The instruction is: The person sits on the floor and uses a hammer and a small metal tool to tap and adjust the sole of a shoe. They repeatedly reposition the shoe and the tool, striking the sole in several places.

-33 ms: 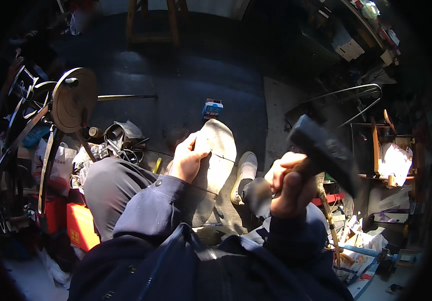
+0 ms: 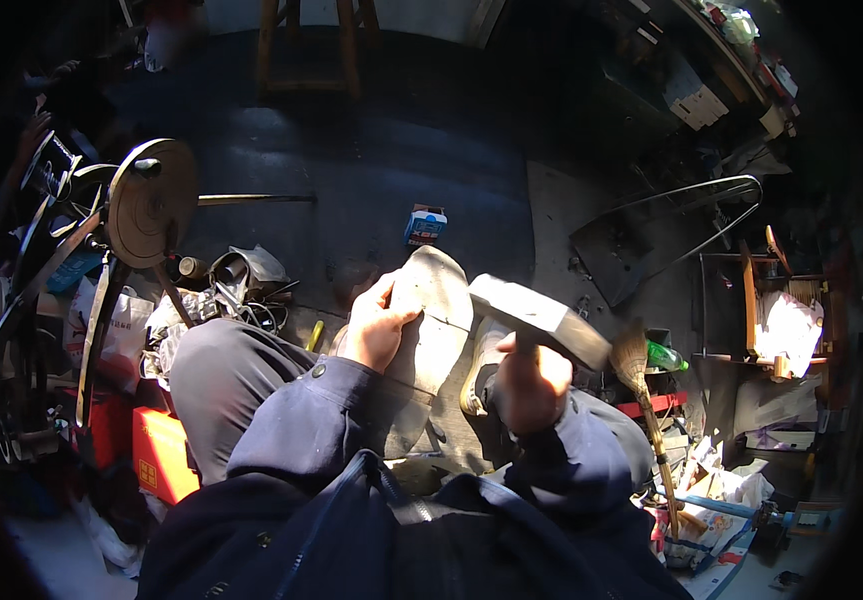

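Observation:
A pale shoe sole (image 2: pixel 429 350) lies face up between my knees, its rounded end pointing away from me. My left hand (image 2: pixel 371 330) is closed round its left edge, thumb and fingertips bent over the surface; whether a small nail is pinched there I cannot make out. Just right of the sole, my right hand (image 2: pixel 531 390) grips a hammer (image 2: pixel 541 318). The hammer's heavy head is blurred by motion, and its left end is close to the sole's right edge. Most of its handle is hidden in my fist.
Beyond the sole stands a small blue box (image 2: pixel 425 226). At left is a metal machine with a round wheel (image 2: pixel 153 203); a red-orange box (image 2: pixel 164 455) sits below it. A straw brush (image 2: pixel 631 362), a green bottle (image 2: pixel 665 357) and cluttered bags lie at right. Farther off is a wooden stool (image 2: pixel 309 84).
The hammer has swung down and left, from raised at the right to beside the sole. My right hand has moved with it. My left hand and the sole hold nearly the same place.

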`<state>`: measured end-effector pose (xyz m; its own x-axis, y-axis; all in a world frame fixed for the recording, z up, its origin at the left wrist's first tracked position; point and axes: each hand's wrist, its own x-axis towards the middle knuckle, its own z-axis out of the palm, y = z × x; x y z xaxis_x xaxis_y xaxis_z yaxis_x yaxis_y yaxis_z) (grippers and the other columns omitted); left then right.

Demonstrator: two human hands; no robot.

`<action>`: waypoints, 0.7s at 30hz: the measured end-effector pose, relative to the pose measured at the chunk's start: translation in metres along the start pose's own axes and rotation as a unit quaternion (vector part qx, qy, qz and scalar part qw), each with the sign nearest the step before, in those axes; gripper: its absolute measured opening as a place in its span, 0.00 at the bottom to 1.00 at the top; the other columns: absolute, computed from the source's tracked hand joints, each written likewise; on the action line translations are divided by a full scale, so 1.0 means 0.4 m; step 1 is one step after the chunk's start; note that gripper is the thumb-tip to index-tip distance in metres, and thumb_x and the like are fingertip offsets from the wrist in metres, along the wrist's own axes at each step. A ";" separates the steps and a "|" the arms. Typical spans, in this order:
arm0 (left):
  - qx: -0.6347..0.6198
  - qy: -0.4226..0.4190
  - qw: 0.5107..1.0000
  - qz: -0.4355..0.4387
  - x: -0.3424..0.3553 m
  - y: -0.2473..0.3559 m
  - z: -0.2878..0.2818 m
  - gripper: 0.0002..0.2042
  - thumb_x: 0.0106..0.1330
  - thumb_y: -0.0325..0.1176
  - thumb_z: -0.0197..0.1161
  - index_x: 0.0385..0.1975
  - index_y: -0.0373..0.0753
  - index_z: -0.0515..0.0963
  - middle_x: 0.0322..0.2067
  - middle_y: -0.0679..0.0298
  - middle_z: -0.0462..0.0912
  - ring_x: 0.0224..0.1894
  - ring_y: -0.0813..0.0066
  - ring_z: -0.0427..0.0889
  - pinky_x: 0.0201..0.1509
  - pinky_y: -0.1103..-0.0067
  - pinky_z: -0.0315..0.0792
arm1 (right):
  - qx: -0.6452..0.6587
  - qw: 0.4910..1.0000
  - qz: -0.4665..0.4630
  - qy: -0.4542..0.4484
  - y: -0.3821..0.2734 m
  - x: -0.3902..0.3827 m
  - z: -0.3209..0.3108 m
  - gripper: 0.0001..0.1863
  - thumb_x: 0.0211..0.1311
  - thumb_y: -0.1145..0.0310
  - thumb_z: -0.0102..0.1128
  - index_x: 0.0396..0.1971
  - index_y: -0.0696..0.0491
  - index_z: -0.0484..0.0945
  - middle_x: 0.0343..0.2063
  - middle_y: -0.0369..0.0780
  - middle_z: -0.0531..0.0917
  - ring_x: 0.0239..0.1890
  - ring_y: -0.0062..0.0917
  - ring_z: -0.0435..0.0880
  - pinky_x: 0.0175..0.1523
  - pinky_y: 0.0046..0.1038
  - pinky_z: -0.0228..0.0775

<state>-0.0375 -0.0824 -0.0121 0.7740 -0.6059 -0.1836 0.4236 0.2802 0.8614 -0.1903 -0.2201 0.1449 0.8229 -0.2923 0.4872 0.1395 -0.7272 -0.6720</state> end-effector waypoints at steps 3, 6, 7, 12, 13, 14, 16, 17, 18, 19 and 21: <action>0.067 -0.023 0.997 0.026 0.001 0.005 0.014 0.22 0.63 0.17 0.61 0.60 0.30 0.79 0.52 0.60 0.86 0.53 0.73 0.83 0.62 0.79 0.74 | -0.153 0.942 0.177 -0.241 0.112 -0.049 0.034 0.12 0.69 0.70 0.62 0.49 0.56 0.75 0.24 0.47 0.82 0.25 0.40 0.82 0.35 0.37 0.74; -0.025 -0.029 0.999 -0.003 -0.003 0.011 0.022 0.22 0.64 0.16 0.60 0.60 0.29 0.78 0.52 0.59 0.86 0.54 0.71 0.83 0.63 0.79 0.73 | -0.061 0.967 0.121 -0.214 0.120 0.018 -0.064 0.08 0.73 0.70 0.60 0.47 0.56 0.76 0.22 0.42 0.80 0.22 0.33 0.80 0.32 0.34 0.72; -0.024 -0.029 0.999 -0.009 -0.004 0.014 0.023 0.22 0.64 0.16 0.60 0.60 0.29 0.78 0.52 0.59 0.86 0.54 0.71 0.83 0.63 0.79 0.73 | -0.026 0.979 0.116 -0.168 0.086 0.048 -0.113 0.07 0.76 0.68 0.59 0.46 0.55 0.77 0.21 0.39 0.79 0.20 0.27 0.78 0.28 0.31 0.71; 0.005 -0.010 0.999 -0.033 -0.014 0.021 0.023 0.21 0.65 0.18 0.60 0.60 0.29 0.78 0.52 0.59 0.86 0.53 0.71 0.83 0.62 0.79 0.74 | 0.291 0.935 0.119 0.162 -0.060 0.047 -0.135 0.16 0.83 0.56 0.48 0.49 0.55 0.72 0.21 0.30 0.68 0.18 0.11 0.67 0.22 0.18 0.63; 0.002 -0.022 1.000 -0.009 -0.012 0.020 0.021 0.21 0.66 0.18 0.61 0.60 0.29 0.78 0.52 0.59 0.86 0.53 0.72 0.83 0.62 0.79 0.74 | 0.331 0.925 0.098 0.160 -0.046 0.006 -0.061 0.15 0.82 0.56 0.52 0.47 0.54 0.73 0.21 0.30 0.68 0.18 0.15 0.67 0.22 0.21 0.65; 0.019 -0.026 0.999 0.012 -0.015 0.017 0.022 0.21 0.66 0.19 0.61 0.60 0.30 0.78 0.52 0.59 0.86 0.54 0.72 0.83 0.62 0.79 0.74 | 0.163 0.982 0.070 0.064 -0.012 -0.024 -0.009 0.12 0.79 0.60 0.55 0.45 0.56 0.74 0.24 0.35 0.75 0.20 0.23 0.74 0.25 0.28 0.69; 0.022 -0.024 0.999 -0.012 -0.023 0.008 0.023 0.21 0.66 0.20 0.61 0.60 0.30 0.78 0.52 0.59 0.86 0.53 0.72 0.83 0.62 0.79 0.74 | -0.002 0.969 0.180 -0.168 0.065 -0.099 0.066 0.10 0.72 0.68 0.60 0.43 0.59 0.77 0.31 0.49 0.85 0.29 0.40 0.86 0.36 0.38 0.76; 0.021 -0.024 0.999 -0.011 -0.012 0.008 0.022 0.21 0.66 0.20 0.62 0.61 0.30 0.77 0.52 0.59 0.86 0.53 0.72 0.83 0.62 0.79 0.74 | -0.066 0.967 0.145 -0.199 0.105 -0.122 0.064 0.09 0.71 0.69 0.60 0.43 0.60 0.78 0.32 0.50 0.85 0.31 0.42 0.86 0.39 0.38 0.76; 0.008 -0.027 1.000 -0.006 -0.013 0.002 0.020 0.21 0.65 0.20 0.63 0.60 0.30 0.77 0.51 0.59 0.86 0.53 0.72 0.83 0.62 0.78 0.74 | -0.085 0.966 0.116 -0.214 0.136 -0.138 0.061 0.09 0.70 0.71 0.60 0.43 0.60 0.78 0.33 0.52 0.85 0.33 0.44 0.86 0.41 0.37 0.77; 0.018 -0.032 0.999 0.007 -0.013 -0.006 0.020 0.21 0.65 0.20 0.63 0.60 0.30 0.77 0.51 0.59 0.86 0.53 0.72 0.83 0.62 0.78 0.74 | -0.021 0.964 0.191 -0.185 0.158 -0.145 0.043 0.09 0.70 0.71 0.60 0.43 0.60 0.79 0.32 0.52 0.85 0.33 0.44 0.87 0.42 0.36 0.76; 0.046 0.002 0.999 0.006 -0.005 -0.013 0.014 0.20 0.65 0.19 0.63 0.59 0.30 0.78 0.50 0.59 0.86 0.52 0.72 0.83 0.61 0.79 0.73 | 0.017 0.979 0.162 -0.123 0.158 -0.141 0.004 0.09 0.70 0.70 0.61 0.43 0.59 0.78 0.26 0.43 0.84 0.28 0.30 0.84 0.38 0.30 0.74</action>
<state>-0.0440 -0.0867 -0.0137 0.7814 -0.5991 -0.1746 0.3687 0.2175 0.9037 -0.2268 -0.2485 0.0739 0.9344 -0.3422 0.0991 -0.1358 -0.5993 -0.7889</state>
